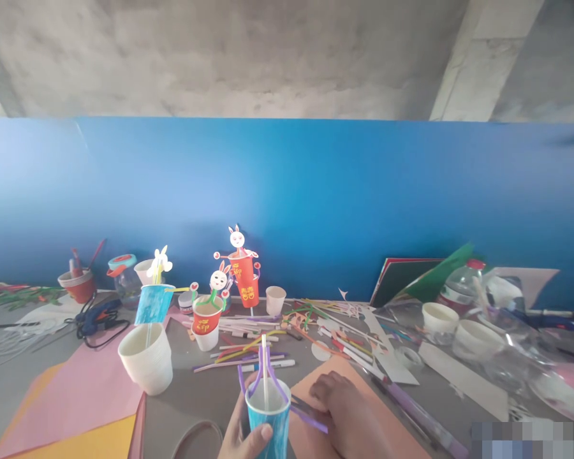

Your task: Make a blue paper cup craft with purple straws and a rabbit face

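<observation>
My left hand (236, 427) is wrapped around a paper cup (270, 424) coloured blue, its thumb across the front. A pale stick (264, 363) stands up inside the cup, and purple pipe cleaners (278, 382) bend over its rim. One purple strip (310, 417) points out from the cup's right side toward my right hand (342, 411). That hand is closed, with fingers curled, over a sheet of orange paper (377, 421). A dark, thin object (303, 405) shows beside its fingertips; I cannot tell what it is.
Behind stand a blue cup figure (154, 305) in stacked white cups (148, 360) and two red rabbit cups (206, 315) (245, 280). Markers (351, 354) and pipe cleaners litter the middle. Coloured paper (90, 401) lies left; bottles (459, 284) and bowls (478, 339) are right. A blue panel (287, 204) rises behind.
</observation>
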`<state>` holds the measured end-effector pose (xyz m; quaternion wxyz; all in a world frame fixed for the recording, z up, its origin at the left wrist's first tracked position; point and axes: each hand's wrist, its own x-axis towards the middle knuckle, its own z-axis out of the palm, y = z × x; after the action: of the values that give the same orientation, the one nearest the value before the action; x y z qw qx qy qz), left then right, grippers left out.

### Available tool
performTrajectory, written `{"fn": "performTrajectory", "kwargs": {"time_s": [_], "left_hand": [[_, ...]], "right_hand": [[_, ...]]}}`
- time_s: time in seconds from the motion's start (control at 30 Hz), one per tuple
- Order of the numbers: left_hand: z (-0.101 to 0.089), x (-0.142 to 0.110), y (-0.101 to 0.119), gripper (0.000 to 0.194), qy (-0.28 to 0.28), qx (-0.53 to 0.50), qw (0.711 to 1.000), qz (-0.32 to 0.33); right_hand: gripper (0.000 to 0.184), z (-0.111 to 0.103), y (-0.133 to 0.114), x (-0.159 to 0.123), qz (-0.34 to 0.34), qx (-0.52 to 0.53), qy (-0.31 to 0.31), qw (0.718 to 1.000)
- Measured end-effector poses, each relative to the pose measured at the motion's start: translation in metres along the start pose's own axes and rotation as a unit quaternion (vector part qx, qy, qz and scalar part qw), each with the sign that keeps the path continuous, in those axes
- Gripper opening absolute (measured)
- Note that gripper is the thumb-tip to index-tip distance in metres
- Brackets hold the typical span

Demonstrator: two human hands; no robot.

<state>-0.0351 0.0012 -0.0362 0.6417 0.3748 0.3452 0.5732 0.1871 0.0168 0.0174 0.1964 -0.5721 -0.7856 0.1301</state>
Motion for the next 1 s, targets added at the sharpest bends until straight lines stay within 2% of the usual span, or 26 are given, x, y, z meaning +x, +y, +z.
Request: {"fn": "performTrajectory", "kwargs": {"time_s": [0.1, 0.17, 0.23, 0.37, 0.53, 0.7, 0.83, 0.93, 1.0], "left_hand": [[0.005, -0.001, 0.004, 0.079, -0.021, -0.011, 1.0, -0.006], [0.011, -0.003, 0.009, 0.08, -0.042, -0.024, 0.999, -0.015], [0.015, -0.004, 0.014, 0.079, -0.063, -0.025, 0.998, -0.016], [0.02, -0.006, 0.02, 0.075, -0.083, -0.01, 0.997, 0.001], [0.021, -0.005, 0.021, 0.072, -0.112, -0.016, 0.994, 0.012], [0.02, -0.003, 0.02, 0.068, -0.123, -0.034, 0.992, 0.017], [0.015, -0.002, 0.015, 0.069, -0.114, -0.038, 0.993, 0.0], [0.013, -0.002, 0.014, 0.073, -0.118, -0.037, 0.992, -0.007], [0.015, -0.002, 0.015, 0.083, -0.138, -0.034, 0.99, -0.004]], "right_hand": [[0.006, -0.01, -0.013, -0.006, -0.032, 0.134, 0.038, 0.99], [0.012, -0.016, -0.021, -0.009, -0.071, 0.228, 0.043, 0.97], [0.021, -0.018, -0.026, -0.011, -0.105, 0.266, 0.036, 0.958], [0.014, -0.016, -0.027, -0.013, -0.144, 0.282, 0.058, 0.947], [0.012, -0.011, -0.028, -0.015, -0.154, 0.334, 0.065, 0.928], [0.019, -0.012, -0.03, -0.013, -0.203, 0.273, 0.109, 0.934], [0.024, -0.009, -0.029, -0.014, -0.178, 0.27, 0.112, 0.94], [0.009, -0.004, -0.028, -0.014, -0.214, 0.285, 0.14, 0.924], [0.006, -0.001, -0.028, -0.014, -0.243, 0.271, 0.159, 0.918]]}}
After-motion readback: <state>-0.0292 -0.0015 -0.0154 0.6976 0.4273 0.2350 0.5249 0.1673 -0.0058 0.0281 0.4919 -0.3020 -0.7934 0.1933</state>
